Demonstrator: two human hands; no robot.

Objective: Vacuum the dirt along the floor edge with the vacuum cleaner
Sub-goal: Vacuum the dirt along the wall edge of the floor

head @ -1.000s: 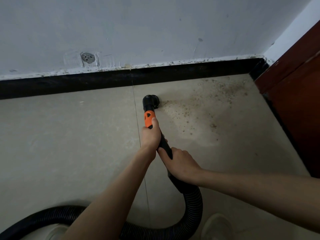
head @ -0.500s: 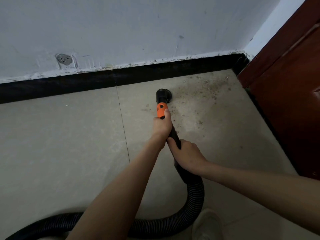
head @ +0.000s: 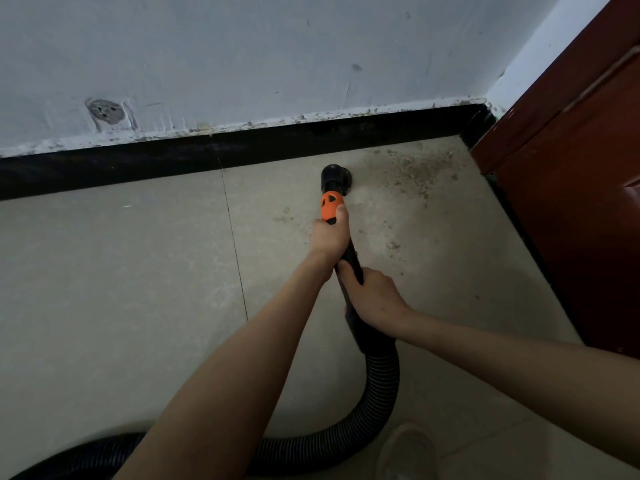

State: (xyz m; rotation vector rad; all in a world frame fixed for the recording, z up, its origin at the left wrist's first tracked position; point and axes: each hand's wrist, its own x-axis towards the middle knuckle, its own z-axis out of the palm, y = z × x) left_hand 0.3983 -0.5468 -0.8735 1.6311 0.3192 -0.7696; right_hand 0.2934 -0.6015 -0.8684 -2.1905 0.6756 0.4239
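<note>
Head view: L hand (head: 328,237) is out in front, fingers wrapped tight round the wand (head: 349,258), thumb up on the orange grip (head: 331,208); R hand (head: 375,299) sits just behind it, nearer the body, also curled round the black tube, so both hold on and neither is open; the hose (head: 377,393) bends back from the R hand, loops down and runs off to the bottom left; a pale shoe (head: 408,452) shows low down by the hose.

The nozzle (head: 336,177) sits on the floor (head: 104,289), close to the black skirting (head: 138,164) but not quite touching it, I think; the wand's long line runs from the hands straight away toward the wall (head: 242,57), leaning a bit left at the top.

The dirt (head: 415,171) lies to the right of the nozzle, a brown spread along the skirting into the corner by the red door (head: 571,202); a few crumbs lie just left of the orange grip too.

So the main thing: most dirt is right of the nozzle, not ahead of it; prob. the next push needs the tip swung right along the edge; the L hand is nearer the tip, so it would steer, R hand feeding hose; the corner looks tight, the nozzle could bump the door.
</note>
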